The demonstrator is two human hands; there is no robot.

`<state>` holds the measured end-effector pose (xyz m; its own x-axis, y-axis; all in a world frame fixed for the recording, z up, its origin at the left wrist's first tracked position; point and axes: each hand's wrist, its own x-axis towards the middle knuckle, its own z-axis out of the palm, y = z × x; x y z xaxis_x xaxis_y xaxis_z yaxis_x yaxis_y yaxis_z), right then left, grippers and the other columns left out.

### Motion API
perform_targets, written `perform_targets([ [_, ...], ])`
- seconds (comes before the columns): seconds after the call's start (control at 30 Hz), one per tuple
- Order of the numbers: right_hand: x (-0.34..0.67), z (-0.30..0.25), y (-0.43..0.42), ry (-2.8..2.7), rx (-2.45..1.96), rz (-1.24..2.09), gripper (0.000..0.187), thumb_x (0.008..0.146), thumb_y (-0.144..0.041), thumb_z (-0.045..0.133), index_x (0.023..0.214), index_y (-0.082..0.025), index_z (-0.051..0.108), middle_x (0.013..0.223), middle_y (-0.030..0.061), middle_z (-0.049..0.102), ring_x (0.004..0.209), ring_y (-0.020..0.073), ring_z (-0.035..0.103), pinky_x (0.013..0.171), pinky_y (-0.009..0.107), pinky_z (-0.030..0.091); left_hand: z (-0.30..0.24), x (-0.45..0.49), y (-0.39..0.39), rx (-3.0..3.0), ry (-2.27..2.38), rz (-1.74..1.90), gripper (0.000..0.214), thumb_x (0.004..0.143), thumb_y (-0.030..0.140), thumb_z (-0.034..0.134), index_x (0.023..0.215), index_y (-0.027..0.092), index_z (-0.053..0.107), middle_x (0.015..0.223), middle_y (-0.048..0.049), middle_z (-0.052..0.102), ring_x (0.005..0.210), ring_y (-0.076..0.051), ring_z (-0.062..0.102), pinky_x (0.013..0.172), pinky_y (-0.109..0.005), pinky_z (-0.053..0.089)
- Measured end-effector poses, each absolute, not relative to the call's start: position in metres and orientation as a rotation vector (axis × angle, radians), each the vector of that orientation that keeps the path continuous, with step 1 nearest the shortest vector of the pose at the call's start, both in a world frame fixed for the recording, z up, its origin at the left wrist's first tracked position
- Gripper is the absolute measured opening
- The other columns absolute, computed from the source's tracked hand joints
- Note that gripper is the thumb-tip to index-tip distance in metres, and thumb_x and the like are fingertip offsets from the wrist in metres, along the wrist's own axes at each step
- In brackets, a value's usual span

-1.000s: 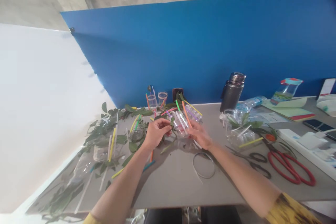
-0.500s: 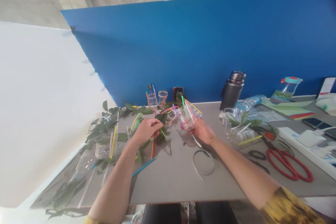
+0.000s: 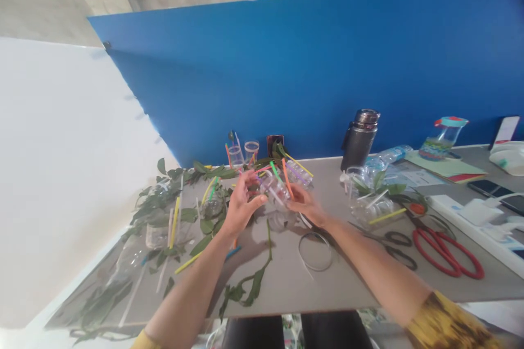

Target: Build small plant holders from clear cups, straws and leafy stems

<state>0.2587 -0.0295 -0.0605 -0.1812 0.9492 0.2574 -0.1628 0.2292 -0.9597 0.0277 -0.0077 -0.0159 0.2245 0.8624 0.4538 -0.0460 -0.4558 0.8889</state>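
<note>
- Twig [image 3: 256, 285] on the surface [image 3: 290, 297], nearer than the bottle [image 3: 279, 191].
- Wire [image 3: 316, 270], nearer than the bottle too.
- Right hand [image 3: 306, 207], fingers holding the bottle.
- Left hand [image 3: 242, 206], fingers wide, left of the bottle.
- Flask [image 3: 359, 142], behind the bottle.
</note>
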Motion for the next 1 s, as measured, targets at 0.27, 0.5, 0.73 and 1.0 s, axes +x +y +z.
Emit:
perform_targets([
  [0.27, 0.26, -0.062, -0.031, -1.583, -0.97, 1.048, 0.068, 0.069, -0.036, 0.085, 0.134, -0.029, 0.069, 0.134, 0.0066, 0.066, 0.104, 0.0261, 0.066, 0.082, 0.037, 0.055, -0.013, 0.023, -0.005, 1.539, 0.666, 1.233, 0.052, 0.086, 0.053, 0.076, 0.125, 0.019, 0.076, 0.115, -0.0113, 0.076, 0.105, -0.027, 0.068, 0.091, -0.037, 0.053],
  [0.5, 0.27, -0.05, -0.036, -1.624, -0.908, 1.198, 0.067, 0.07, -0.034, 0.084, 0.135, -0.029, 0.071, 0.136, 0.0059, 0.067, 0.119, 0.0307, 0.063, 0.093, 0.04, 0.052, -0.004, 0.019, -0.006, 1.607, 0.776, 1.207, 0.039, 0.081, 0.055, 0.079, 0.085, 0.016, 0.081, 0.084, -0.0065, 0.076, 0.086, -0.023, 0.068, 0.081, -0.033, 0.052],
  [0.73, 0.261, -0.047, -0.041, -1.809, -0.754, 1.467, 0.063, 0.075, -0.039, 0.082, 0.135, -0.023, 0.071, 0.126, 0.0047, 0.072, 0.11, 0.0272, 0.065, 0.094, 0.038, 0.05, 0.005, 0.024, -0.017, 1.488, 0.642, 0.99, 0.051, 0.083, 0.07, 0.071, 0.075, 0.02, 0.062, 0.077, -0.0068, 0.071, 0.08, -0.022, 0.069, 0.074, -0.034, 0.053],
  [1.0, 0.266, -0.046, -0.042, -1.808, -0.84, 1.506, 0.068, 0.067, -0.035, 0.091, 0.132, -0.024, 0.072, 0.123, 0.0057, 0.073, 0.101, 0.0225, 0.065, 0.081, 0.03, 0.051, 0.008, 0.009, 0.002, 1.114, 0.69, 1.308, 0.056, 0.081, 0.06, 0.076, 0.066, 0.022, 0.037, 0.048, 0.012, 0.021, 0.04, -0.005, 0.016, 0.04, -0.02, 0.017],
])
